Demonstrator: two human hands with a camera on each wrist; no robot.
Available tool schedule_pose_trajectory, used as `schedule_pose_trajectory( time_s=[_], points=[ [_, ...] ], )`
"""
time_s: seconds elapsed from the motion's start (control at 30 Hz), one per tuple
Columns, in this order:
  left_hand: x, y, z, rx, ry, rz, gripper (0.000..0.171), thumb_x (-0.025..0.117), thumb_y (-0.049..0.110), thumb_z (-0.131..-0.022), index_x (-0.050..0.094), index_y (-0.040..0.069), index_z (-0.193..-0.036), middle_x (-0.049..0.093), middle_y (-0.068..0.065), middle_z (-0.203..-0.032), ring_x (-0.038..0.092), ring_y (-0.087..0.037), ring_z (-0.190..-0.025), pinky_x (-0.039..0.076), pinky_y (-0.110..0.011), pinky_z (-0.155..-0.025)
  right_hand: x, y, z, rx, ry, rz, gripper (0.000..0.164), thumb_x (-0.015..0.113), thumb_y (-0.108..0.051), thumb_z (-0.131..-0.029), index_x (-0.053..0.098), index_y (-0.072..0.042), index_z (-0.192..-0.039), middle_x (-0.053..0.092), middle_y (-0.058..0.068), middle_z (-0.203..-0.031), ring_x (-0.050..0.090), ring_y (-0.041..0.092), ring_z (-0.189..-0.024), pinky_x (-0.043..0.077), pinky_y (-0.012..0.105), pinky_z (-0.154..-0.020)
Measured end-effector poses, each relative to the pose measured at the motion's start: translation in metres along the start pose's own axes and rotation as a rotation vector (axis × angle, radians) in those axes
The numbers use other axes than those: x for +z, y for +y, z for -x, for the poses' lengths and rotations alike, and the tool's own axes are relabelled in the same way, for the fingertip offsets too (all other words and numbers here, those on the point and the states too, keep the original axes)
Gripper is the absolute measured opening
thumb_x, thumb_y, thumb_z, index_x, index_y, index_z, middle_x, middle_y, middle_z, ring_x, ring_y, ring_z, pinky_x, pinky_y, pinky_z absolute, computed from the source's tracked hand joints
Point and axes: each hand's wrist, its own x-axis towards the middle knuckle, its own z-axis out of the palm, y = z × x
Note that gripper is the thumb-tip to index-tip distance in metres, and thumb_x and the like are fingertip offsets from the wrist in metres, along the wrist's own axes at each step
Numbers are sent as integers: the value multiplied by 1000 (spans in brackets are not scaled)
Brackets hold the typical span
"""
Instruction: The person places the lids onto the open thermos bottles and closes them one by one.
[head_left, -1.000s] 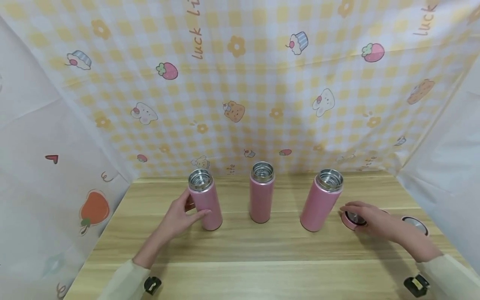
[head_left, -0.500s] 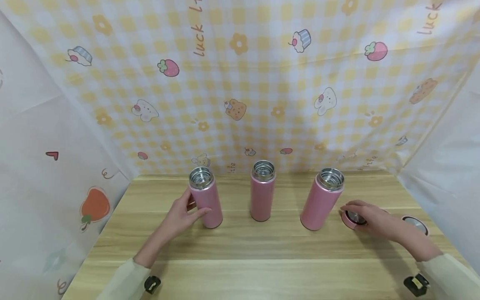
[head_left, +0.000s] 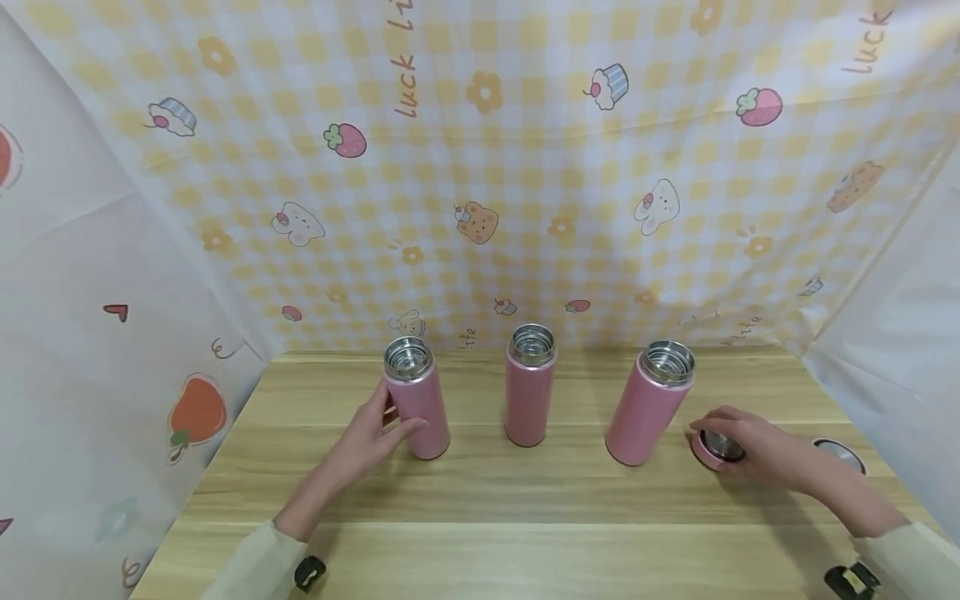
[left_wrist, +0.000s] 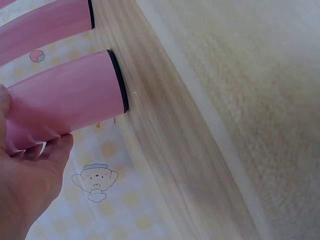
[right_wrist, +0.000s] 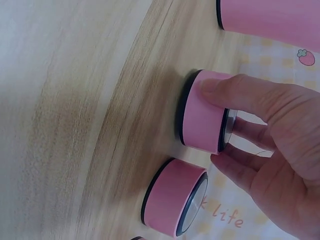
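Three pink thermos bottles with bare steel mouths stand upright, spread across the wooden table. My left hand [head_left: 375, 433] grips the left thermos bottle [head_left: 422, 412], thumb across its front and fingers behind. The middle bottle [head_left: 529, 400] and the right bottle [head_left: 645, 412] stand untouched. Right of them, my right hand [head_left: 765, 454] holds a pink thermos lid [right_wrist: 202, 120] at the tabletop, its silver top facing up. The right wrist view shows the thumb [right_wrist: 225, 92] on the lid's side and fingers round the far side. A second pink lid [right_wrist: 172, 197] sits beside it.
A lid with a silver top [head_left: 840, 454] lies at the table's right, partly behind my right forearm. The wooden table [head_left: 525, 550] ends at a yellow checked cloth [head_left: 525, 167] hanging behind the bottles. White cloth [head_left: 135, 333] hangs at the left side.
The head view has shifted slightly. My right hand and its lid have moved a little toward me, and the lid edge once showing behind that hand is hidden. The left hand keeps its grip.
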Motion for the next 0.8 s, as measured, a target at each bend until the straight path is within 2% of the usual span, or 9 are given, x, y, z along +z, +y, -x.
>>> schedule_pose_trajectory(
  time_s=[0.23, 0.47, 0.8],
  points=[
    [2, 2, 1, 0, -16, 19, 85, 70, 16, -98, 13, 11, -162, 38, -23, -153, 41, -41, -137, 41, -55, -104, -5, -12, 4, 12, 31, 23, 49, 92, -4, -67, 72, -1, -112, 65, 7, -103, 64, 22, -86, 56, 35, -64],
    [3, 2, 3, 6, -13, -2, 85, 69, 17, -99, 13, 13, -162, 37, -22, -154, 40, -41, -138, 39, -55, -105, -11, -25, 7, 64, -39, 38, 51, 93, -12, -70, 70, -4, -115, 65, 11, -106, 66, 26, -86, 55, 35, -63],
    [3, 1, 3, 19, -24, 14, 84, 68, 16, -100, 12, 15, -162, 35, -20, -156, 37, -40, -140, 38, -56, -106, -20, -44, 7, -24, -47, 39, 54, 94, -13, -66, 70, -7, -114, 65, 3, -102, 64, 17, -88, 54, 29, -64]
  ],
)
